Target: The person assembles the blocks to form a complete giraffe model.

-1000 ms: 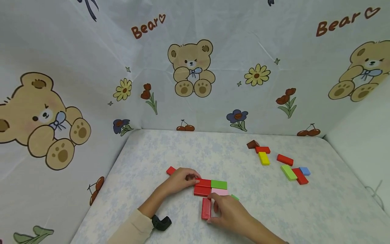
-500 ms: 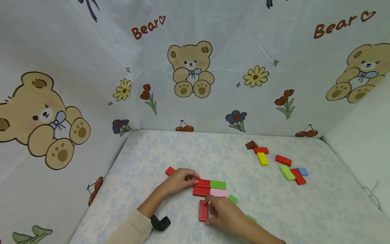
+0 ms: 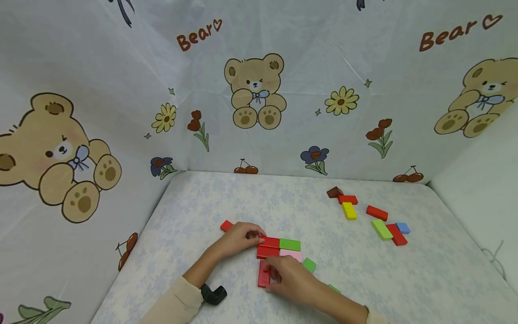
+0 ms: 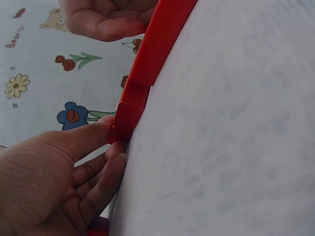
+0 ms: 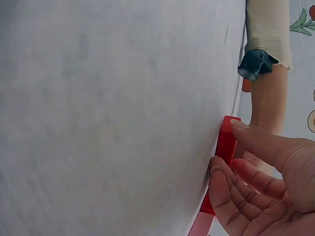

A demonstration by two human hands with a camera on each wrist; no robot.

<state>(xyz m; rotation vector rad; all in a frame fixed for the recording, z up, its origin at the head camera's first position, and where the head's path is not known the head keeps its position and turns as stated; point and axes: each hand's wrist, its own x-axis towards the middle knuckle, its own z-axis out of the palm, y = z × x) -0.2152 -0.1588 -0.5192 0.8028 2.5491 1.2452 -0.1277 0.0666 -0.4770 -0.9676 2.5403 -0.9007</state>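
In the head view, my left hand (image 3: 238,239) pinches the left end of the rear red block (image 3: 270,242). A second red block (image 3: 266,253) lies along its near side. To the right, a green block (image 3: 290,245) and a pink block (image 3: 292,255) continue the two rows. My right hand (image 3: 292,278) grips another red block (image 3: 263,275), set crosswise at the near side of the front row. In the right wrist view, the thumb presses one end of this red block (image 5: 227,140), with the fingers near its other end.
A loose green block (image 3: 309,265) lies right of the rows, and another green piece (image 3: 334,288) shows past my right forearm. A red block (image 3: 226,226) peeks out behind my left hand. Several blocks, including a yellow one (image 3: 349,210), lie at the back right.
My right hand has shifted left with its red block, then slightly away from me, up to the front row. The green block beside the rows is more exposed. My left hand stays in place.
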